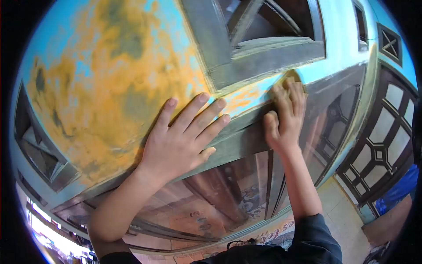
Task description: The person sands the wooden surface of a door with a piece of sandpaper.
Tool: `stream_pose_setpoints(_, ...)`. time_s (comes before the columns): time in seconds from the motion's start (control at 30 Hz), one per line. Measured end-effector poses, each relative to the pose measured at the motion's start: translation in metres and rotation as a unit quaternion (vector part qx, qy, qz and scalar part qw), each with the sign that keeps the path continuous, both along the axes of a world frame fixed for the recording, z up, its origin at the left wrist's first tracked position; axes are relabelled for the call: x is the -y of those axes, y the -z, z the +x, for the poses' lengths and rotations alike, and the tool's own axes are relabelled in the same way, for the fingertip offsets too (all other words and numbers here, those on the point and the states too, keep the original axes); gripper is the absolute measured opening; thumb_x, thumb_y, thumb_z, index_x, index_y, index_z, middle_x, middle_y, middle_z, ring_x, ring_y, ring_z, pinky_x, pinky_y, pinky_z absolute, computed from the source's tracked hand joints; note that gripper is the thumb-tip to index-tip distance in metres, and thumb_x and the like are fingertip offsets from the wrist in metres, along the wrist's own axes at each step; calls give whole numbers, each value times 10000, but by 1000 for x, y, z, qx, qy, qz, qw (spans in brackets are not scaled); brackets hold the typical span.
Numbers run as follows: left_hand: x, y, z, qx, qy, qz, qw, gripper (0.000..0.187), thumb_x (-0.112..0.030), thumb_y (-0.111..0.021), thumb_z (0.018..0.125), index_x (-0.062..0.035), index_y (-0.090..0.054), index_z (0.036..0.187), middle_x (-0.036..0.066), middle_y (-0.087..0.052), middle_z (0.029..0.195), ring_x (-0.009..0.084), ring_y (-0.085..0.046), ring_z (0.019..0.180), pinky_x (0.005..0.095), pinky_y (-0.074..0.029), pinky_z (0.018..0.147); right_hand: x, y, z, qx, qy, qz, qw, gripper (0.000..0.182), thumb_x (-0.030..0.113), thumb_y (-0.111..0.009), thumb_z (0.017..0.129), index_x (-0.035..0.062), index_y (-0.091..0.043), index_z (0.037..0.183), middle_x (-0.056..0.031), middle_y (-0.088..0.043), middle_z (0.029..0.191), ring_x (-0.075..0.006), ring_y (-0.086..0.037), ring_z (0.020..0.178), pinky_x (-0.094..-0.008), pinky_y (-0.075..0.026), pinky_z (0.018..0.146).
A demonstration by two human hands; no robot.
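My left hand (pixel 180 132) lies flat against the wall (pixel 132 88), fingers spread, with nothing in it. Turquoise paint on this wall is worn through to orange and grey patches. My right hand (pixel 288 110) presses a flat brownish piece (pixel 293 75), which looks like sandpaper, to the narrow turquoise strip under a dark-framed vent opening (pixel 272 50). Its fingers are slightly blurred and cover most of the piece. Orange also shows on the strip (pixel 241 97) between my hands.
Below my hands runs a dark frame with glass panes (pixel 211 193) that show reflections. A dark door with pale panels (pixel 380 136) stands at the right, near a blue cloth (pixel 395 189). A smaller vent (pixel 39 141) is at the left. Floor tiles (pixel 338 211) lie far below.
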State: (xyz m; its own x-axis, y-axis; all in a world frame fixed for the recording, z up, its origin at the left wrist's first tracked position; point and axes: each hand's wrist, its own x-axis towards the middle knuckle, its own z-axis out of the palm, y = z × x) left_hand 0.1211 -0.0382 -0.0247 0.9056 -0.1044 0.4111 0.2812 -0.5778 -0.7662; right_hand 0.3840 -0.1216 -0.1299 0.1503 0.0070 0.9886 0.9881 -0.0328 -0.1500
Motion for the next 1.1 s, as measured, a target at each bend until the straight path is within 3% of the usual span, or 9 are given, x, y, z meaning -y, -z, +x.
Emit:
stream_pose_setpoints(0.1,-10,7,-31,36,-26,23,999,778,-538,-699,790,-319,-470,1501,-19,-361,1622,246,-282,1512,628,-99,1214,-13,0,-26,-32,-1,52,998,507,356,-594,932,136,-591,1390,-186,-438,1525,-454,-341,1438,-598,-228,1179)
stream_pose_setpoints(0.2,-18,10,-59,58,-43,46,996,717,-568,-633,837,-335,-478,1497,-12,-369,1619,252,-281,1513,638,-52,1215,-9,10,-55,134,-20,-80,988,526,416,-589,952,128,-590,1393,-195,-450,1513,-453,-348,1437,-596,-231,1182)
stream_pose_setpoints(0.37,-29,14,-101,104,-65,25,992,688,-618,-581,863,-327,-501,1482,24,-373,1616,314,-285,1507,687,-52,1189,-23,6,-49,-69,9,54,996,488,381,-481,1023,90,-570,1404,-193,-430,1539,-431,-343,1449,-574,-245,1184)
stream_pose_setpoints(0.53,-30,33,-137,179,-119,-15,977,671,-642,-514,922,-252,-523,1468,166,-319,1626,436,-209,1515,724,-25,1158,-25,8,-106,124,-42,-65,989,441,464,-507,971,203,-697,1272,-157,-537,1451,-409,-381,1436,-581,-208,1206)
stream_pose_setpoints(0.67,-40,54,-169,287,-137,-45,947,697,-604,-480,966,-144,-487,1489,245,-248,1634,492,-149,1516,708,17,1159,-34,-8,-94,-96,-52,74,991,516,453,-505,982,124,-621,1361,-184,-469,1509,-409,-334,1462,-567,-195,1209)
stream_pose_setpoints(0.8,-42,80,-187,394,-164,-93,900,747,-584,-506,970,-95,-415,1528,255,-190,1650,498,-98,1523,698,38,1159,-41,8,-145,165,-40,-70,983,481,402,-502,994,122,-617,1367,-194,-463,1510,-416,-326,1466,-595,-177,1203)
stream_pose_setpoints(0.97,-51,100,-196,456,-120,-118,874,739,-574,-538,960,-122,-415,1531,250,-178,1655,496,-65,1528,689,43,1160,-48,-7,-122,-60,-18,69,996,518,413,-505,990,104,-581,1398,-180,-425,1548,-402,-325,1471,-593,-191,1206)
stream_pose_setpoints(1.07,-51,99,-197,448,-120,-109,879,768,-570,-534,967,-95,-374,1549,253,-153,1661,496,-57,1529,678,39,1165,-47,4,-161,163,-6,-72,984,542,481,-489,979,127,-608,1372,-135,-454,1527,-403,-347,1453,-596,-171,1220)
stream_pose_setpoints(1.1,-50,100,-199,443,-119,-112,881,772,-571,-535,966,-96,-371,1551,253,-152,1662,496,-55,1529,678,39,1165,-44,0,-170,217,-8,-87,972,531,444,-447,1012,89,-589,1381,-208,-451,1515,-428,-326,1468,-595,-194,1206)
